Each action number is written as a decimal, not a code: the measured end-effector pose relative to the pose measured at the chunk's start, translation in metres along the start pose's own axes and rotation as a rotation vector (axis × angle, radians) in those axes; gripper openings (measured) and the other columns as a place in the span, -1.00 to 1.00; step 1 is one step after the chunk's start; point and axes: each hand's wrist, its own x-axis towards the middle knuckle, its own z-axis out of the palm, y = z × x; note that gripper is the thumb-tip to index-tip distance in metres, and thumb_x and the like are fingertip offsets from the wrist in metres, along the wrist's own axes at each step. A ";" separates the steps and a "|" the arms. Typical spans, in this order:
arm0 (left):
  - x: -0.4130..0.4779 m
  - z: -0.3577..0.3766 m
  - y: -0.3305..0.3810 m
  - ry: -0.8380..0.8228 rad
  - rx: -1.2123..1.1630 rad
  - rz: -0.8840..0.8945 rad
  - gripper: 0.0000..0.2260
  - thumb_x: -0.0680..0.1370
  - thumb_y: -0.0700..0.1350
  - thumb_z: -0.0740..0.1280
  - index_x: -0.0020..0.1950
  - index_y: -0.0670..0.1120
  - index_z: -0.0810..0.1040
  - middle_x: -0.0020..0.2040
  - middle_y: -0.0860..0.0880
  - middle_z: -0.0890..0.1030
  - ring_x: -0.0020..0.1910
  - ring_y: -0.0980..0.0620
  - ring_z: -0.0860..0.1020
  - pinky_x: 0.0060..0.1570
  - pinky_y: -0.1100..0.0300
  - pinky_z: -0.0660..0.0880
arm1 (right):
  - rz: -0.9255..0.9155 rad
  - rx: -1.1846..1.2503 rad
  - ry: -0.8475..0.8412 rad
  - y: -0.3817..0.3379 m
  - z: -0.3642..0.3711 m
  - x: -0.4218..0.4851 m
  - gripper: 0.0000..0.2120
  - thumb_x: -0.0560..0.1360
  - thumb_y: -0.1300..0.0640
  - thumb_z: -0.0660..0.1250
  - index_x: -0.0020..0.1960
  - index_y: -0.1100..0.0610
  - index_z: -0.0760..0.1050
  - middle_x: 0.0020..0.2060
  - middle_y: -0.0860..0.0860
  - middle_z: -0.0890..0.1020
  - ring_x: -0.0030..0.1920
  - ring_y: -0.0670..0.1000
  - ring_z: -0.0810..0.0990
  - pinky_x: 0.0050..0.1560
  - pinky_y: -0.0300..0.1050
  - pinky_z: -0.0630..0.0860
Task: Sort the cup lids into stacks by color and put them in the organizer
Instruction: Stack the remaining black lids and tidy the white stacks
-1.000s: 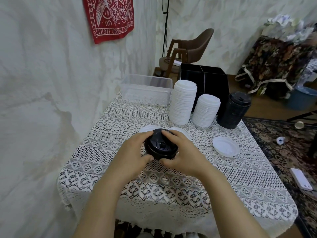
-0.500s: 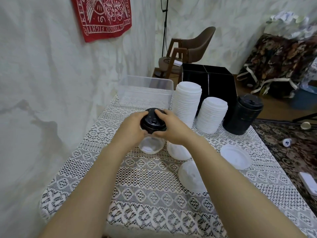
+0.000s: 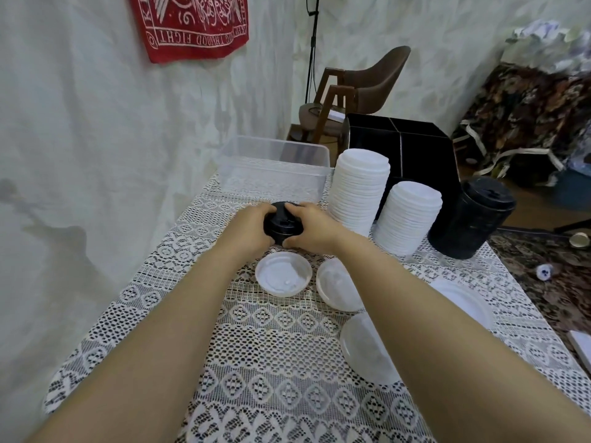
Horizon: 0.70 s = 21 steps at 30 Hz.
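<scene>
Right, centre frame, just above the middle: a small stack of black lids [image 3: 283,227], clamped from both sides. Left hand [image 3: 248,230] has its fingers curled round the left edge, right hand [image 3: 315,230] wraps the right edge, thumbs toward the camera. Whether the stack sits on the lace tablecloth [image 3: 256,362] or hangs just over it, I can't tell.

Just below the hands, two loose white lids: one [image 3: 283,278] in full view, lying open side up, and its neighbour [image 3: 335,289] partly under the right forearm. Lower right, another white lid [image 3: 367,350], also half hidden by that arm, and a fourth [image 3: 463,302] out toward the right edge of the table.

Right of the hands, a tall white stack [image 3: 359,190], then a shorter white stack [image 3: 407,219] beside it, then a big black stack [image 3: 470,219]. Behind those three stands the black organizer [image 3: 415,148], dividers showing at the top. Above the hands, a clear plastic bin [image 3: 275,167] at the table's far end.
</scene>
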 end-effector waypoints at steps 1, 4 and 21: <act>0.000 0.001 -0.001 -0.008 0.008 0.002 -0.45 0.44 -0.35 0.41 0.42 -0.13 0.41 0.29 -0.16 0.53 0.24 -0.11 0.49 0.07 0.23 0.34 | 0.004 0.009 -0.007 0.001 0.002 0.001 -0.38 0.40 0.10 0.49 0.40 0.10 0.35 0.18 0.14 0.42 0.16 0.13 0.45 0.05 -0.17 0.34; -0.001 0.003 -0.002 -0.011 0.012 0.011 -0.47 0.46 -0.34 0.40 0.41 -0.13 0.41 0.26 -0.16 0.54 0.21 -0.11 0.50 0.04 0.23 0.35 | 0.015 0.032 -0.018 0.002 0.004 0.002 -0.33 0.39 0.13 0.50 0.44 0.09 0.32 0.24 0.14 0.40 0.23 0.14 0.43 0.16 -0.12 0.37; -0.057 -0.012 0.017 0.052 0.052 0.091 -0.44 0.58 -0.22 0.29 0.54 0.00 0.20 0.53 0.00 0.27 0.46 -0.01 0.29 0.39 0.13 0.22 | -0.046 0.056 0.146 -0.022 -0.017 -0.070 -0.38 0.49 0.29 0.37 0.50 0.13 0.29 0.43 0.10 0.39 0.43 0.10 0.33 0.39 -0.09 0.25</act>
